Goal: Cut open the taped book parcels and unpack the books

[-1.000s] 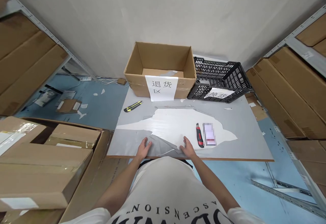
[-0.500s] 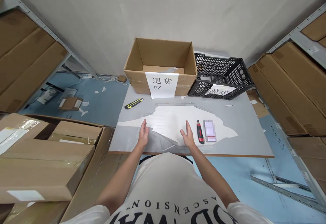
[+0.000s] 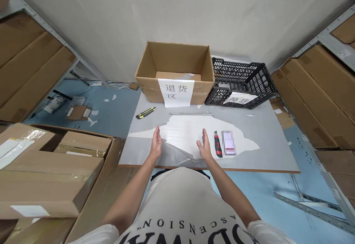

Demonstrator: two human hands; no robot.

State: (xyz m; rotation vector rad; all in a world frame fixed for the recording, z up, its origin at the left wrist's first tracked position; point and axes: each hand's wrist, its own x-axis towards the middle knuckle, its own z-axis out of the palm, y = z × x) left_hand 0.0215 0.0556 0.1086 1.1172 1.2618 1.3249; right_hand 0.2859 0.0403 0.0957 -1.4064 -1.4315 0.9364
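My left hand (image 3: 156, 143) is held over the near side of the table, fingers stretched out and palm facing inward, with nothing in it. Opposite it, my right hand (image 3: 204, 146) is also empty, its fingers straight and thumb apart. Between them lies a bare white patch (image 3: 183, 133) where the table's grey covering (image 3: 266, 140) is torn away. A red and black utility knife (image 3: 218, 144) lies just right of my right hand, beside a blurred-out phone-shaped object (image 3: 229, 142). Farther back on the left is a yellow and black utility knife (image 3: 146, 113).
An open cardboard box (image 3: 149, 91) with a paper sign stands at the table's back. A black plastic crate (image 3: 238, 70), also labelled, sits to its right. Stacked cartons (image 3: 50, 177) fill the left side. Shelves with large boxes (image 3: 313, 96) flank the table on the right.
Both hands keep the same pose, with the fingers shifted very slightly away from my body. The objects on the table have stayed put.
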